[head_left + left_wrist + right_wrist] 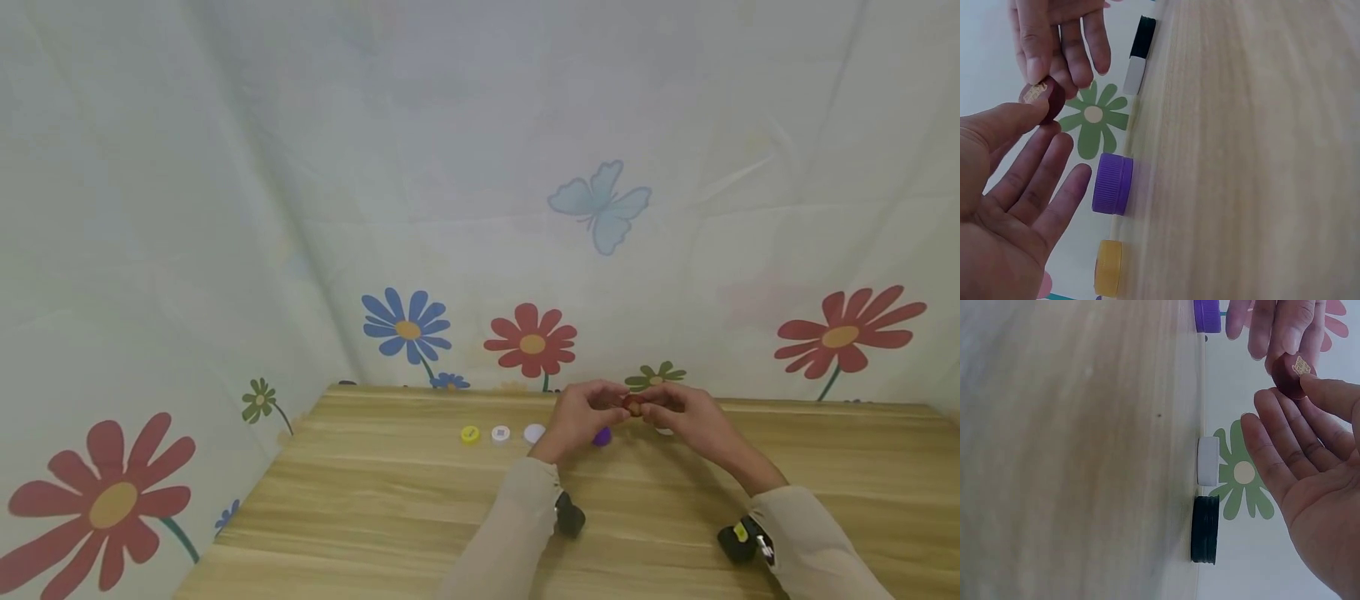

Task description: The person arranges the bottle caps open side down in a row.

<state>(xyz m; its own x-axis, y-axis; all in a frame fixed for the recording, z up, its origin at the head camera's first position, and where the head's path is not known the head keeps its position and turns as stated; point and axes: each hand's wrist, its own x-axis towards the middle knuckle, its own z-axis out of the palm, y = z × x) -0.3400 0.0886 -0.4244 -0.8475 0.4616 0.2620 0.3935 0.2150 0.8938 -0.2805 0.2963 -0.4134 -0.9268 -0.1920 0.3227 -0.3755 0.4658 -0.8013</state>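
A small dark red bottle cap (634,405) with a gold mark on its top is held up above the back of the table. My left hand (581,415) pinches one side of it between thumb and fingers. From the other side my right hand (697,421) pinches the same cap. The left wrist view shows the red cap (1055,100) tilted, with the other fingers of both hands spread away from it. Below the hands, a purple cap (1112,184) stands on the table, nearer the left hand. A white cap (1208,461) and a black cap (1205,530) stand on the right-hand side.
To the left along the wooden table (390,500) sit a yellow cap (469,434), a white cap (500,435) and a pale cap (534,433), roughly in a row. An orange-yellow cap (1109,269) shows beside the purple one. A flowered cloth (465,167) hangs behind the table.
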